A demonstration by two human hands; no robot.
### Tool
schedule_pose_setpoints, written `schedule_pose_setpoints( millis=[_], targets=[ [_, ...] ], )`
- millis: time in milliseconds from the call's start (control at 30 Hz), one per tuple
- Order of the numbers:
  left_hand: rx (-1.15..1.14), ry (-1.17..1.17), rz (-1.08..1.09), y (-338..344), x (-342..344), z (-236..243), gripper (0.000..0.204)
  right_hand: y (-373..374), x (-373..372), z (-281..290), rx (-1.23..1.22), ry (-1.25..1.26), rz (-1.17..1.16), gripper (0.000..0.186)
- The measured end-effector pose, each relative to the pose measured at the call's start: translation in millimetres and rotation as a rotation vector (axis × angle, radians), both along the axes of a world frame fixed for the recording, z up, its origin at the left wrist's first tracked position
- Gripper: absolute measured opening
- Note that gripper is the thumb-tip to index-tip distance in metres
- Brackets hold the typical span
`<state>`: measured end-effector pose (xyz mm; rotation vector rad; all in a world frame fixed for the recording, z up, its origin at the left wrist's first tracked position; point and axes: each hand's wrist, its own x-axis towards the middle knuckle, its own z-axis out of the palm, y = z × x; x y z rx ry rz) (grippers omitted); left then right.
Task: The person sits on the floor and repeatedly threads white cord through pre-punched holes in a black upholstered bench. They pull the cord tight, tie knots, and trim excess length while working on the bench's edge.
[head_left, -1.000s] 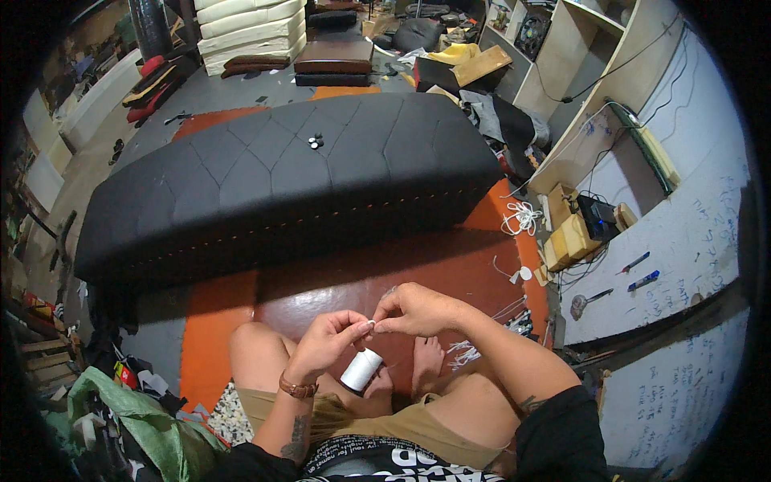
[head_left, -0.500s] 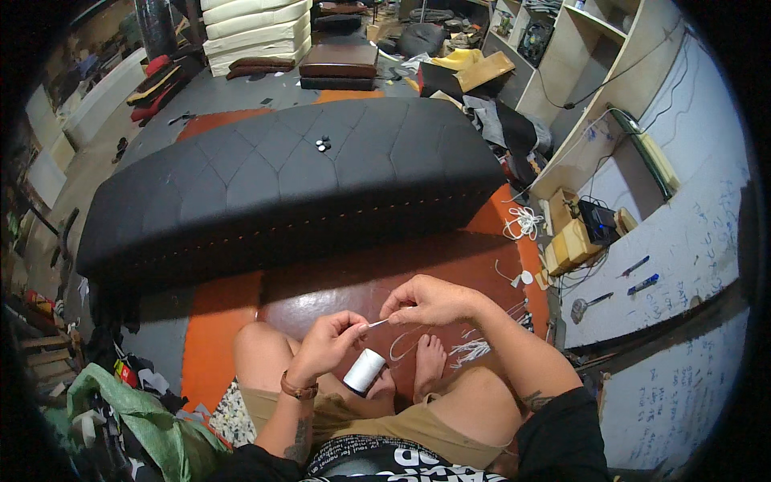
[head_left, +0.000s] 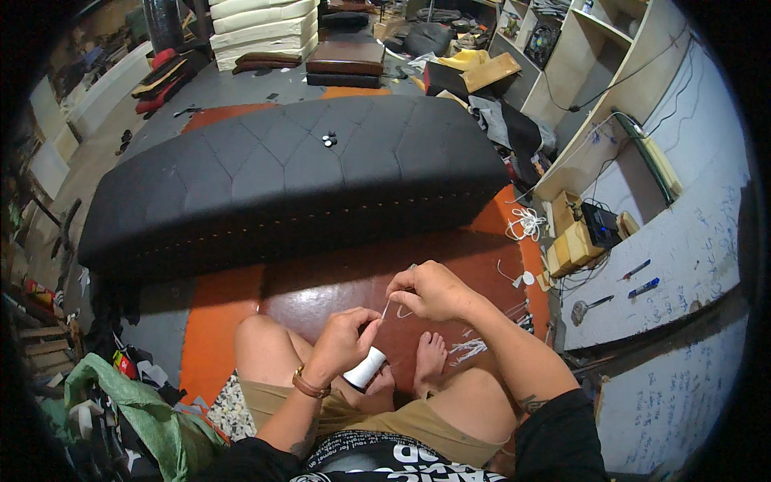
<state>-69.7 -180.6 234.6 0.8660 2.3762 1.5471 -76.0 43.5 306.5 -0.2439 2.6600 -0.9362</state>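
Note:
A short length of white string (head_left: 385, 308) runs up steeply from my left hand to my right hand. My left hand (head_left: 347, 339) pinches its lower end between thumb and fingertips. Higher and to the right, my right hand (head_left: 430, 291) is closed on the upper part, and a loop of the string hangs below its fingers. A white spool of thread (head_left: 365, 368) leans beside my foot, just under my left hand. Several cut white strings (head_left: 468, 349) lie on the brown sheet to the right of my other foot.
A long black quilted upholstered panel (head_left: 297, 181) stretches across in front, with small buttons (head_left: 329, 140) on top. A coil of white cord (head_left: 526, 225) lies to its right, near a shelf unit (head_left: 594, 72). At lower left is a green sack (head_left: 132, 418).
My right hand has risen a little, and the string between my hands has gone from nearly level to steep. My left hand has shifted slightly right.

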Motion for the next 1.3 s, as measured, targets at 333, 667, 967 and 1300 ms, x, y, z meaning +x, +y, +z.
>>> schedule_pose_setpoints(
  millis=[333,667,967,1300],
  targets=[
    [0.404,-0.571,0.164,-14,-4,-36,0.017,1,-7,-3,-0.113,0.185,-0.112,0.018],
    [0.803,-0.996,0.305,-12,-11,-52,0.021,-19,-3,-56,0.418,0.010,0.170,0.020],
    [0.674,-1.036,0.164,-10,-4,-59,0.022,-45,-4,-42,0.232,0.006,0.388,0.021],
    [0.527,-0.787,0.088,-22,-1,-65,0.019,-36,-20,-32,-0.252,-0.178,0.189,0.020]
  ],
)
